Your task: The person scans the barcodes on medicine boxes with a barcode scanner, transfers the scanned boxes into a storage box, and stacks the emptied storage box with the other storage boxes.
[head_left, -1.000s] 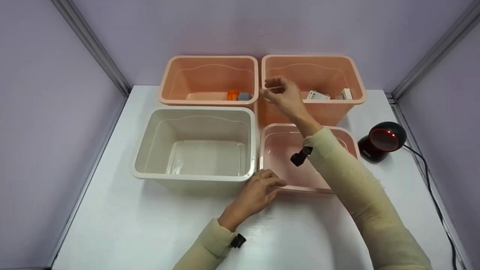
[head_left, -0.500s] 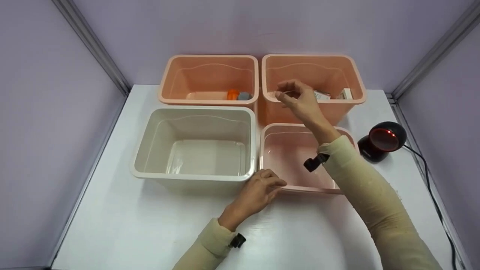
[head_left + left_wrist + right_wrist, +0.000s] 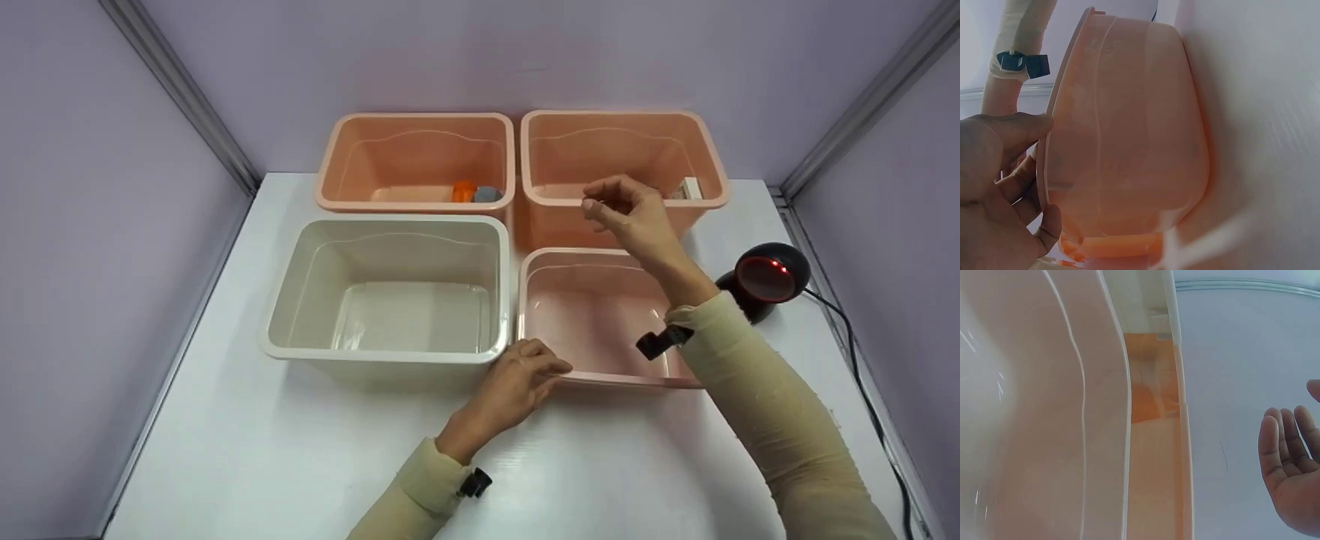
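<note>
My left hand (image 3: 517, 382) pinches the front rim of the pink bin (image 3: 622, 379) near its left corner. The left wrist view shows that bin's outer wall (image 3: 1129, 124), with thumb and fingers on either side of the rim. My right hand (image 3: 637, 221) is raised between this bin and the peach bin (image 3: 559, 201) at the back right, overlapping the peach bin's front rim. In the right wrist view its fingers (image 3: 1269, 444) are loosely bent, apart from the thumb, and hold nothing. A white box (image 3: 691, 188) shows inside that peach bin.
A white bin (image 3: 386, 356) stands at front left. Behind it, another peach bin (image 3: 412, 204) holds an orange item (image 3: 463, 192) and a grey item (image 3: 487, 195). A black scanner (image 3: 772, 279) with red lights and a cable (image 3: 855, 352) is on the right.
My right hand has moved right and back toward me, from the gap between the two peach bins. It now covers a labelled box seen earlier. My left hand keeps its place.
</note>
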Action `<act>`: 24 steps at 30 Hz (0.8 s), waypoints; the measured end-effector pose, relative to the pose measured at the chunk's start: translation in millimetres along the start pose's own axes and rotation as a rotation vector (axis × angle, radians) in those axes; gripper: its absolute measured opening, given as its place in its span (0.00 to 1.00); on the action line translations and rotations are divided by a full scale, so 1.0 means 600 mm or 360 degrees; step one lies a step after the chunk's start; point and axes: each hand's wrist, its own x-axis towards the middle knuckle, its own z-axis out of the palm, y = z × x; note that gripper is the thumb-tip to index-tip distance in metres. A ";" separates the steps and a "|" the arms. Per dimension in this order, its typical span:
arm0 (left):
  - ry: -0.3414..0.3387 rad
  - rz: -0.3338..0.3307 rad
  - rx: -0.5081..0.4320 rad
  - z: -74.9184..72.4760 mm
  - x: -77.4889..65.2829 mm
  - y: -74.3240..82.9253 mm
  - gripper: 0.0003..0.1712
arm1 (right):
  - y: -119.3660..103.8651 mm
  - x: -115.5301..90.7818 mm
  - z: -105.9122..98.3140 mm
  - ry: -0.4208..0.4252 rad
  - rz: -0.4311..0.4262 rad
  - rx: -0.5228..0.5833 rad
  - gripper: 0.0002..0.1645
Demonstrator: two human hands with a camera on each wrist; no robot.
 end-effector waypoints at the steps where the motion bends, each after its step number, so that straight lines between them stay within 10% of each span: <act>1: 0.0000 0.0000 -0.0002 0.000 0.000 0.000 0.10 | 0.001 -0.003 -0.003 -0.0002 -0.0004 -0.0005 0.16; 24: 0.0029 0.0022 0.0029 0.001 0.000 -0.001 0.10 | 0.030 -0.067 -0.093 -0.0009 0.0026 -0.0080 0.15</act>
